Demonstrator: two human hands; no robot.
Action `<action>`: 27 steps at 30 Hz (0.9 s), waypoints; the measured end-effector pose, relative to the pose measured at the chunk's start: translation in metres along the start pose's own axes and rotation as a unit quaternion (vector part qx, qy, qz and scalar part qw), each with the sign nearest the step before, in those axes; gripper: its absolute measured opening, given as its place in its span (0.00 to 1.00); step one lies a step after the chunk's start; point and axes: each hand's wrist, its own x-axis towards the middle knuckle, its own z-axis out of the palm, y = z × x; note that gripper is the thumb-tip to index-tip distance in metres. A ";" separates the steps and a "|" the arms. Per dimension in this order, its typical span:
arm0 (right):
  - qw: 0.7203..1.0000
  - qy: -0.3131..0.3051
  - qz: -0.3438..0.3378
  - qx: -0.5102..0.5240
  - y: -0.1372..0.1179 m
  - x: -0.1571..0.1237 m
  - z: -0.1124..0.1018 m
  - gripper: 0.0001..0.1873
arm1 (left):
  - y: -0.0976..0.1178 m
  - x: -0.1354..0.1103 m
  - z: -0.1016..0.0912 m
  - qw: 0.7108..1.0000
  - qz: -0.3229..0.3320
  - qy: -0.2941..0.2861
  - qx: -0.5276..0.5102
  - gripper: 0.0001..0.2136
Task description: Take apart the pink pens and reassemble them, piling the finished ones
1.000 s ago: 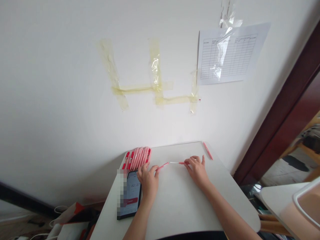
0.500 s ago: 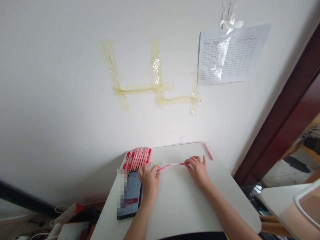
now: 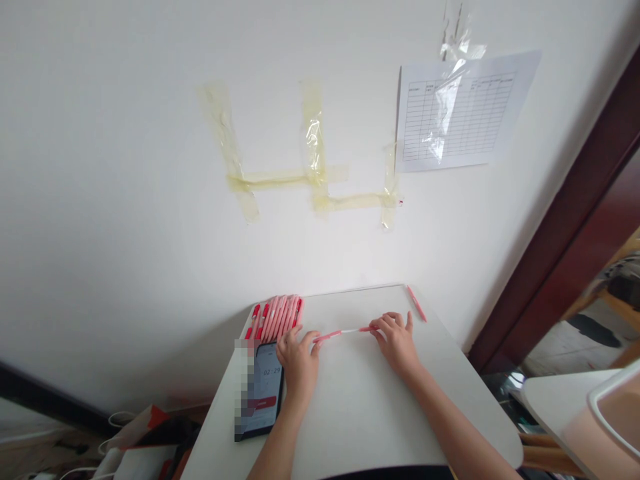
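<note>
Both my hands rest on a small white table [image 3: 360, 413]. My left hand [image 3: 297, 363] pinches the pink barrel [image 3: 327, 336] of a pen. My right hand [image 3: 397, 340] pinches the other pink end piece [image 3: 367, 329]. A thin white refill [image 3: 349, 331] joins the two pieces between my hands. A row of several pink pens [image 3: 276, 317] lies side by side at the table's far left corner, just beyond my left hand. One single pink pen [image 3: 416, 303] lies at the far right edge.
A phone [image 3: 263, 393] showing a timer lies left of my left wrist. The white wall behind carries strips of yellowed tape [image 3: 313, 160] and a printed sheet [image 3: 457, 110]. A dark door frame [image 3: 565, 220] stands at the right, and bags and cables [image 3: 135, 440] lie on the floor at the left.
The two pen pieces have come closer together, so less of the white refill shows between my hands. The phone's timer has advanced.
</note>
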 end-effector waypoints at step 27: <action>0.998 -0.003 -0.058 0.026 -0.017 -0.002 -0.005 0.08 | 0.008 -0.003 0.002 0.998 0.058 -0.022 -0.033 0.08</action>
